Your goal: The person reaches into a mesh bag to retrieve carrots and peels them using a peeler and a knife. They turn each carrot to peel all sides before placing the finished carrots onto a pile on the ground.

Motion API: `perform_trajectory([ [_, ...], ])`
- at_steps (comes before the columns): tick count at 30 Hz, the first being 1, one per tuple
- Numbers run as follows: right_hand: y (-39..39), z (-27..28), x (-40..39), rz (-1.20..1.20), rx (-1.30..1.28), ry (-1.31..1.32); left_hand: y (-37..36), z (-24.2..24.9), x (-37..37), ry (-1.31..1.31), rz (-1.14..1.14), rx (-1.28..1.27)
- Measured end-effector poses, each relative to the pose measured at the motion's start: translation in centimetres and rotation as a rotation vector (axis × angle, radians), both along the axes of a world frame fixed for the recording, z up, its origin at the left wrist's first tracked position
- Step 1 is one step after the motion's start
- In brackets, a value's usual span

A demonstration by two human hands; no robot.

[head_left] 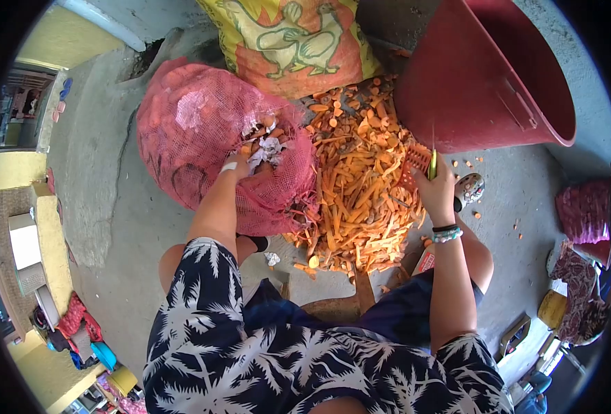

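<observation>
My left hand (233, 165) reaches into the open mouth of a pink mesh sack (188, 124), among carrots and crumpled paper (267, 150); its fingers are mostly hidden. A pale strip is on the back of that hand. On the right, my right hand (438, 181) is closed round the green handle of a knife (433, 164), whose thin blade points up toward the red tub. Just left of that hand lies a red perforated piece (414, 165). Between my hands spreads a big heap of orange carrot strips and peelings (353, 186).
A tall red tub (457, 76) stands at the upper right. Behind the heap is a yellow and orange sack with printed chickens (291, 41). Carrot scraps dot the floor (498, 200) near my right shoe (469, 189). A wooden piece (365, 293) shows below the heap.
</observation>
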State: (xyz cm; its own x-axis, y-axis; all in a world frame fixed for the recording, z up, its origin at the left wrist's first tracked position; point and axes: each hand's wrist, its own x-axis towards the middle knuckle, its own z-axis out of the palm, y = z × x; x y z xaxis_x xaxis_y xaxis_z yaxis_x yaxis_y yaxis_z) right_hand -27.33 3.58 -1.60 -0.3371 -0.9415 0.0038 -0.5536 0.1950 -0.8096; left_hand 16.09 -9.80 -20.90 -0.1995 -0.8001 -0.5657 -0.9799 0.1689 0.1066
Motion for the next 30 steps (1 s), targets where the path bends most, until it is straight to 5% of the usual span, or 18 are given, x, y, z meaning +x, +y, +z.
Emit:
perform_trajectory([
  [2, -0.5, -0.8, 0.2, 0.047, 0.019, -0.003, -2.8, 1.4, 1.2, -0.235, -0.120, -0.019],
  [4, -0.9, -0.3, 1.0, 0.060, 0.048, 0.020, -5.3, 3.1, 3.0, -0.024, 0.505, -0.301],
  [11, -1.5, -0.5, 1.8, 0.065, 0.023, -0.028, -6.0, 6.7, 6.7, 0.001, 0.664, -0.896],
  [12, -1.4, -0.5, 1.9, 0.071, 0.030, -0.014, -6.1, 6.2, 6.6, 0.004, 0.663, -0.896],
  [14, -1.2, -1.1, 2.0, 0.053, 0.015, -0.107, -6.2, 4.2, 6.5, -0.223, 0.240, -0.681],
  [16, -1.2, -1.3, 1.8, 0.093, 0.060, -0.006, -8.1, -1.0, 7.9, -0.220, 0.285, -0.638],
  [19, -1.3, -1.4, 1.9, 0.105, 0.051, 0.023, -9.3, -1.3, 6.3, -0.216, 0.335, -0.598],
  [30, -1.7, -0.7, 2.1, 0.082, 0.071, -0.051, -6.4, 6.5, 3.8, -0.179, 0.316, -0.549],
])
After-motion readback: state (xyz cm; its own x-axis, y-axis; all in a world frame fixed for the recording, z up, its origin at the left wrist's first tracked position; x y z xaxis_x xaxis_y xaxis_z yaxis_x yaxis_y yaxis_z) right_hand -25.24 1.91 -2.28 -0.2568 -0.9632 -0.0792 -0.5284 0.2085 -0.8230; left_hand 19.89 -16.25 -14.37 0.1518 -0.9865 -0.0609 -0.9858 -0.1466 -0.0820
